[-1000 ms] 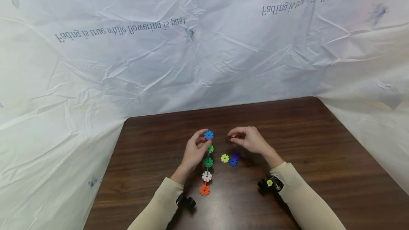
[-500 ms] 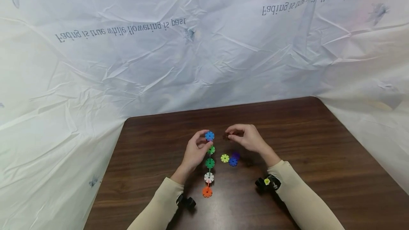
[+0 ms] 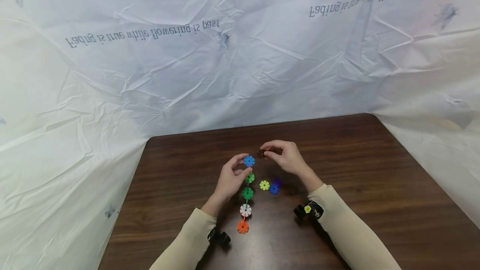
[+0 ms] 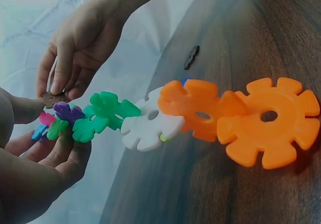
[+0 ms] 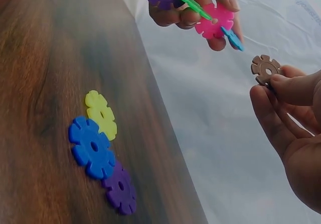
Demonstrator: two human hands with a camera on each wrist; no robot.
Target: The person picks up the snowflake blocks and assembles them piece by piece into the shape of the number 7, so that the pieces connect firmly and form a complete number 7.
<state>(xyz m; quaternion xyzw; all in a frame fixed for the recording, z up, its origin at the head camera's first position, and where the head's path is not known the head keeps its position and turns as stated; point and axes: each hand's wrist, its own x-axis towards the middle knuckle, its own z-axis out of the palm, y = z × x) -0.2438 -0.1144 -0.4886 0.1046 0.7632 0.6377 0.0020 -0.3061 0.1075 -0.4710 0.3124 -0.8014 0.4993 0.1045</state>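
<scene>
A chain of notched flower-shaped building discs (image 4: 153, 114) runs from an orange disc (image 3: 243, 226) through white, green and purple pieces to pink and a blue disc (image 3: 249, 161). My left hand (image 3: 229, 179) grips it near the blue end, where the fingers partly hide the pieces. With thumb and fingers my right hand (image 3: 289, 159) pinches a brown notched disc (image 5: 266, 69). In the right wrist view that brown disc is close to the blue end piece (image 5: 232, 38), a gap between them.
On the dark wooden table (image 3: 180, 170), right of the chain, lie a yellow disc (image 5: 102, 114), a blue disc (image 5: 93, 147) and a purple disc (image 5: 120, 188). A dark piece (image 4: 191, 57) shows edge-on. Behind the table hangs a pale printed sheet (image 3: 240, 74).
My right hand has moved left and away from me with the brown disc, nearer the chain's blue end. My left hand and the chain have shifted slightly right.
</scene>
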